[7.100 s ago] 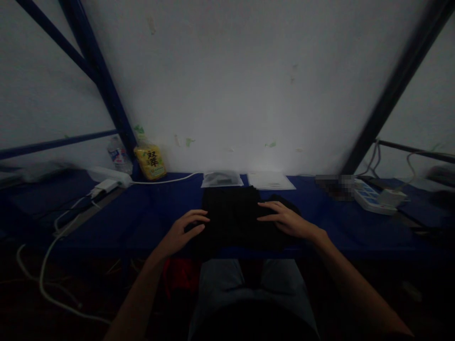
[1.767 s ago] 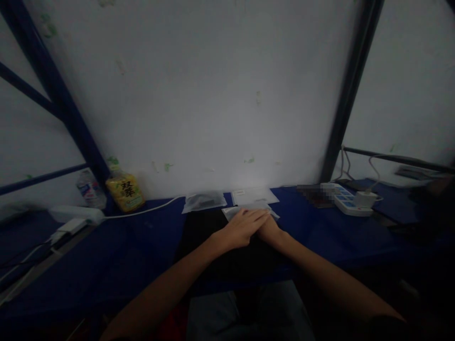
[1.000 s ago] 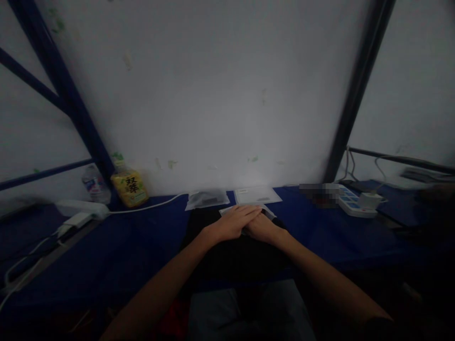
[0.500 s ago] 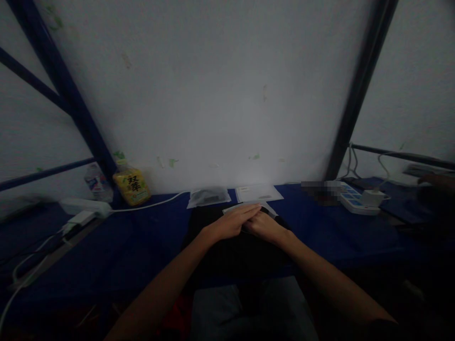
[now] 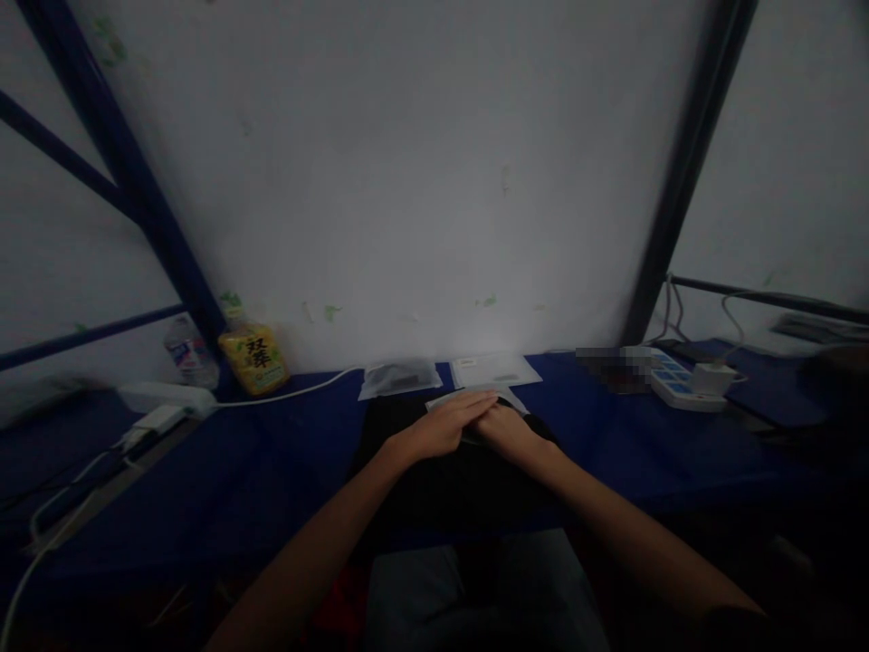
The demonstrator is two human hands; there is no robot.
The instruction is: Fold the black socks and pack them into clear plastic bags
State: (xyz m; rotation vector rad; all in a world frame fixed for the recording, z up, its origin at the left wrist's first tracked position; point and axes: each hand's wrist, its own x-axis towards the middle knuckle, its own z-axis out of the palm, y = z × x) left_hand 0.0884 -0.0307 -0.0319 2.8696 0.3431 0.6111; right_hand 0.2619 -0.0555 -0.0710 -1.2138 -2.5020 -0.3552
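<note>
My left hand [image 5: 444, 426] lies across my right hand [image 5: 508, 429], its fingers stretched out together and pointing right. The fingers of my right hand are tucked under the left and hidden from view. Both rest on a black cloth-like item [image 5: 462, 484] spread on the blue table [image 5: 285, 471]. A pale plastic bag [image 5: 517, 399] pokes out from beneath and behind the hands, its contents mostly covered. Just beyond are a translucent bag [image 5: 400, 376] with something dark inside and a whitish flat packet [image 5: 499, 369].
At the left stand a yellow drink bottle [image 5: 254, 360] and a clear bottle [image 5: 190, 353], with a white power strip [image 5: 167, 396] and cables in front. To the right lies another power strip [image 5: 679, 380] with a plugged-in charger [image 5: 711, 377]. Blue frame posts [image 5: 128, 195] flank the wall.
My hands stay clasped in the same place. At the far right edge, another person's hand has dropped lower into the dark. The view has shifted slightly.
</note>
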